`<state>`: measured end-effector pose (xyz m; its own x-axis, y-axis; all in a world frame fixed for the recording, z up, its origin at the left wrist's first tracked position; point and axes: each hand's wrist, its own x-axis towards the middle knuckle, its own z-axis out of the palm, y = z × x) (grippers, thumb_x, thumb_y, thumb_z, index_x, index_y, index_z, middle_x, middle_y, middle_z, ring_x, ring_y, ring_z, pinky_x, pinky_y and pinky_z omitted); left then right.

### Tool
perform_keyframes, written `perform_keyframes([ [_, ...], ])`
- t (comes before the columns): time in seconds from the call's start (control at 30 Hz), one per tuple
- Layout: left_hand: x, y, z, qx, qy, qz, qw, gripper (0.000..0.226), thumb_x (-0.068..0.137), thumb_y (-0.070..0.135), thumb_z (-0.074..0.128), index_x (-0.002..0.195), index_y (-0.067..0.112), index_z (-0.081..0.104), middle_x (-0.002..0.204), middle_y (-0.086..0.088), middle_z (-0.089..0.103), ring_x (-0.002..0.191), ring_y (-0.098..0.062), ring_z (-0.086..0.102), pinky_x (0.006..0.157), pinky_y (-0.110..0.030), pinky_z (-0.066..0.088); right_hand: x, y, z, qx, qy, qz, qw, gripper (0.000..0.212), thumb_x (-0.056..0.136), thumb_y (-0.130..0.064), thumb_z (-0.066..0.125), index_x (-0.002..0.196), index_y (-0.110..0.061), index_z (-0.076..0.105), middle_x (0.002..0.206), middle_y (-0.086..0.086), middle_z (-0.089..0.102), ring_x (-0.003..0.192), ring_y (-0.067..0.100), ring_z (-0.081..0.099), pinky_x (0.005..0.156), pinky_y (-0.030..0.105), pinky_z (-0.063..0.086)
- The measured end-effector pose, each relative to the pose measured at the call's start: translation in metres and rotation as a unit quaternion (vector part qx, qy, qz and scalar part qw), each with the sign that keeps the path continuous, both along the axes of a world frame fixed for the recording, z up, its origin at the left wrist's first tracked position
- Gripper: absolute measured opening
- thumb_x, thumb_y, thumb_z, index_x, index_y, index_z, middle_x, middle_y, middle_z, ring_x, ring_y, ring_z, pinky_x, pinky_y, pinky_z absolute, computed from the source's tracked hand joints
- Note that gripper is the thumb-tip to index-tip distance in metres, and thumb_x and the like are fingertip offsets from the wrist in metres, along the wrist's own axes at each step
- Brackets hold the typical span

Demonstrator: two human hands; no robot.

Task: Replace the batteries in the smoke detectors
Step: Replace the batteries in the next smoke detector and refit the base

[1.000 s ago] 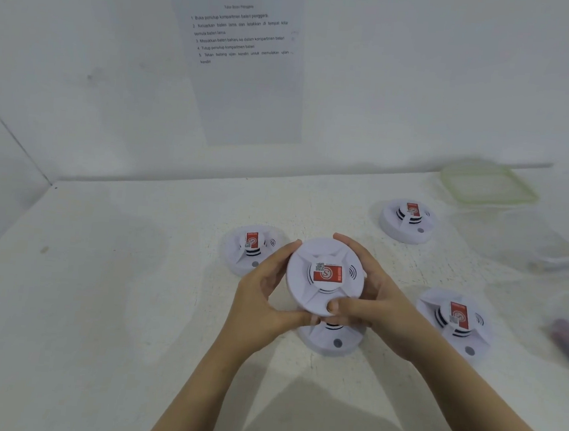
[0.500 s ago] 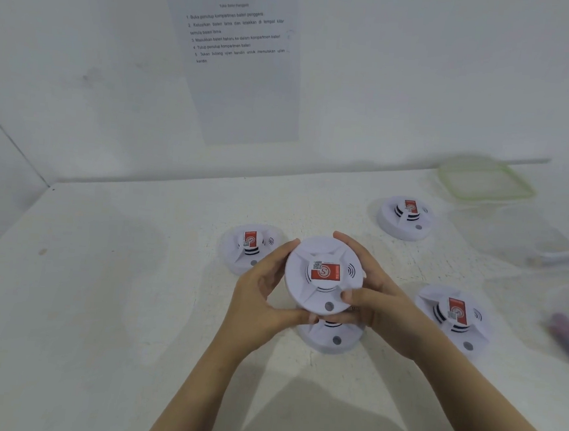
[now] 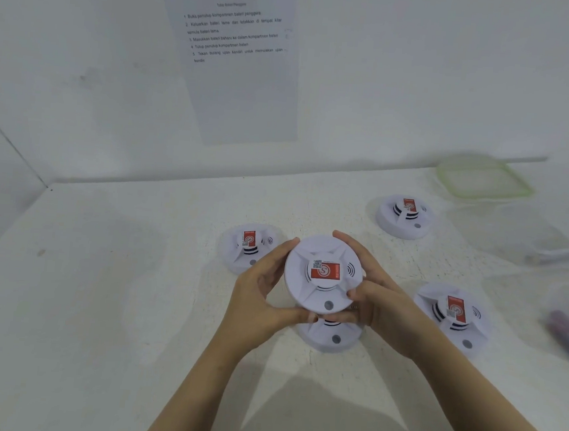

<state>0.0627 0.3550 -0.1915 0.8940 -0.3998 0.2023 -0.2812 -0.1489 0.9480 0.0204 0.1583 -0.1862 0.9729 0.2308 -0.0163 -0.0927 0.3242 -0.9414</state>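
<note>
Overhead, smoke detector (image 3: 322, 274) between left hand (image 3: 262, 294) and right hand (image 3: 377, 300).

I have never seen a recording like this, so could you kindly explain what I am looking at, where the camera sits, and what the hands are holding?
There is no robot here: a person works with two bare hands, and the single camera is worn on the head, looking forward and down.

The left hand and the right hand together hold one round white smoke detector above a white table, red label facing up.

Four more detectors lie on the table: one directly below the held one, one to the left, one far right and one near right.

A printed instruction sheet hangs on the wall. On the right are a green-rimmed lid and clear containers, too blurred to tell their contents.
</note>
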Motion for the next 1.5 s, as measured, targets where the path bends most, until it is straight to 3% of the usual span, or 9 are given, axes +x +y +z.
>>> perform_keyframes([
  [0.9,-0.0004,-0.0010,0.0031,0.005,-0.002,-0.003,1.000,0.085,0.054,0.030,0.087,0.130,0.032,0.050,0.127,0.021,0.062,0.122,-0.004,0.056,0.099,-0.018,0.046,-0.0007,-0.0003,-0.0025,0.002,0.000,-0.006,1.000,0.072,0.074,0.001,0.042,0.136,-0.037,0.041,0.132,-0.001,0.057,0.104,0.034,0.064,0.072,0.038,0.059],
  [1.03,0.0003,-0.0003,0.0020,0.005,-0.004,-0.005,1.000,0.087,0.054,0.019,0.090,0.131,0.029,0.050,0.127,0.020,0.062,0.122,-0.004,0.056,0.101,-0.020,0.045,-0.0015,-0.0002,-0.0022,-0.001,-0.001,-0.009,1.000,0.073,0.074,0.001,0.042,0.137,-0.036,0.040,0.131,-0.002,0.057,0.109,0.035,0.061,0.074,0.040,0.059],
  [1.5,0.0007,-0.0005,0.0021,0.002,-0.008,-0.012,1.000,0.085,0.055,0.018,0.090,0.130,0.031,0.050,0.127,0.020,0.062,0.122,-0.004,0.056,0.100,-0.019,0.045,-0.0011,0.0008,-0.0024,-0.002,-0.004,-0.019,1.000,0.072,0.074,0.001,0.041,0.137,-0.034,0.041,0.132,0.001,0.057,0.109,0.037,0.061,0.072,0.039,0.059],
])
